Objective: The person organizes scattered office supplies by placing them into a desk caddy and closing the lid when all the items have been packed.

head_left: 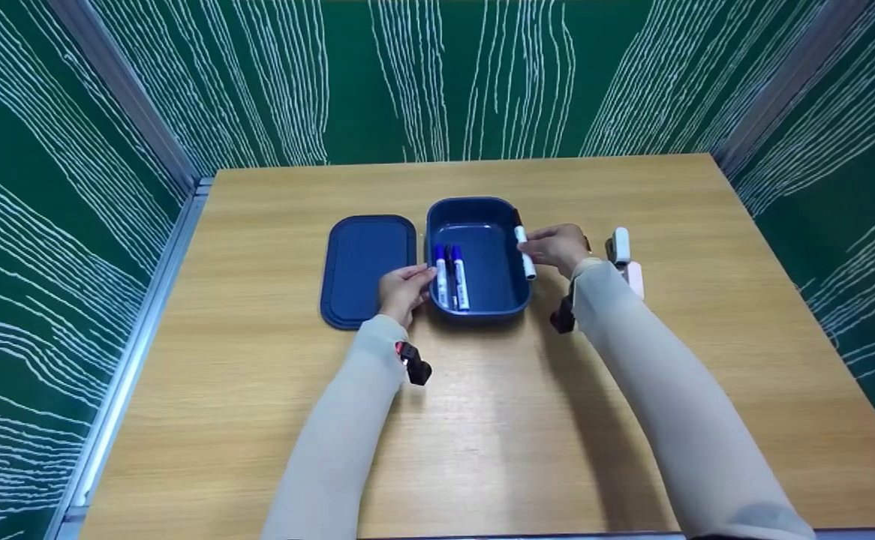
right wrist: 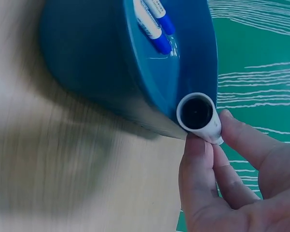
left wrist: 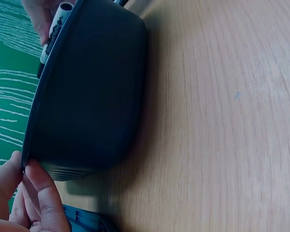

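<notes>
A dark blue open box point(head_left: 482, 309) stands on the table. My left hand point(head_left: 401, 291) pinches its left rim between thumb and fingers, seen close in the left wrist view point(left wrist: 38, 193). With thumb and fingertips my right hand point(head_left: 560, 247) holds a white marker point(head_left: 525, 251) with a black cap over the box's right rim. In the right wrist view the marker's round dark end point(right wrist: 197, 113) faces the camera. Two blue-capped markers point(head_left: 461, 285) and a dark marker point(head_left: 450, 281) lie side by side in the box's left part.
A flat blue lid point(head_left: 366, 262) lies left of the box, beside my left hand. To the right, partly behind my right wrist, are a white-and-dark object point(head_left: 620, 246) and a pale pink one point(head_left: 635, 279). Green walls with white streaks enclose the wooden table point(head_left: 475, 435).
</notes>
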A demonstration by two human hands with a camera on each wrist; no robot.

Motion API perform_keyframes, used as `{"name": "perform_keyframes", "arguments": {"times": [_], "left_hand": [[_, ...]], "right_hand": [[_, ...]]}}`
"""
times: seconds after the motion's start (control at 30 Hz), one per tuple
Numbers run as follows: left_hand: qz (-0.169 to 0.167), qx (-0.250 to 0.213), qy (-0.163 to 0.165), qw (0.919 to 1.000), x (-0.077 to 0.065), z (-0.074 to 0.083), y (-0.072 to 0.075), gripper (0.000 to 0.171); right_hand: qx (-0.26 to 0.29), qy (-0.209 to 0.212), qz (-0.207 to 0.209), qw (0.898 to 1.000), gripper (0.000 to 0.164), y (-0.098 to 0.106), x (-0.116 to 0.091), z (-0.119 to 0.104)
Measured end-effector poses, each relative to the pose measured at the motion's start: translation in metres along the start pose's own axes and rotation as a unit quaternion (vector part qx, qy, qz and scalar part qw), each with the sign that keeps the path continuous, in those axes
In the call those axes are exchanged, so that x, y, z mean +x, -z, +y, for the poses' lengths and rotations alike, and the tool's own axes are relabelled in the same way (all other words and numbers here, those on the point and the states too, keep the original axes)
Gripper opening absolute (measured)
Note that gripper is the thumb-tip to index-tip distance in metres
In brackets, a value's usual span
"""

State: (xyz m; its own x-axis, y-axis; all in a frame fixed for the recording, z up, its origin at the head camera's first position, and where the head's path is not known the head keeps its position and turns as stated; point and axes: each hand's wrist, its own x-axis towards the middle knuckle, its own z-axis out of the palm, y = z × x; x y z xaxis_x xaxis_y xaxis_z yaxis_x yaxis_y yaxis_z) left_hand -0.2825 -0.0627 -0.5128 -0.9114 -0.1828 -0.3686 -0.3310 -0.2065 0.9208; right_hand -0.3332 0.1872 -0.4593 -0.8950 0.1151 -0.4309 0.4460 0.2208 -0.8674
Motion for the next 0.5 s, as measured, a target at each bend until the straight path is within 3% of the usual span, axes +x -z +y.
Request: {"name": "perform_keyframes", "arguments": {"times": [0.27, 0.5], "left_hand": [[0.001, 0.011, 0.004, 0.9999, 0.003, -0.001, 0.000, 0.032], [-0.005, 0.006, 0.005, 1.0000, 0.004, -0.001, 0.001, 0.033]], "right_hand": [[-0.052, 0.002, 0.000, 0.999, 0.034, -0.013, -0.005, -0.002], [-0.034, 0.036, 0.006, 0.999, 0.030, -0.028, -0.005, 0.000]]}}
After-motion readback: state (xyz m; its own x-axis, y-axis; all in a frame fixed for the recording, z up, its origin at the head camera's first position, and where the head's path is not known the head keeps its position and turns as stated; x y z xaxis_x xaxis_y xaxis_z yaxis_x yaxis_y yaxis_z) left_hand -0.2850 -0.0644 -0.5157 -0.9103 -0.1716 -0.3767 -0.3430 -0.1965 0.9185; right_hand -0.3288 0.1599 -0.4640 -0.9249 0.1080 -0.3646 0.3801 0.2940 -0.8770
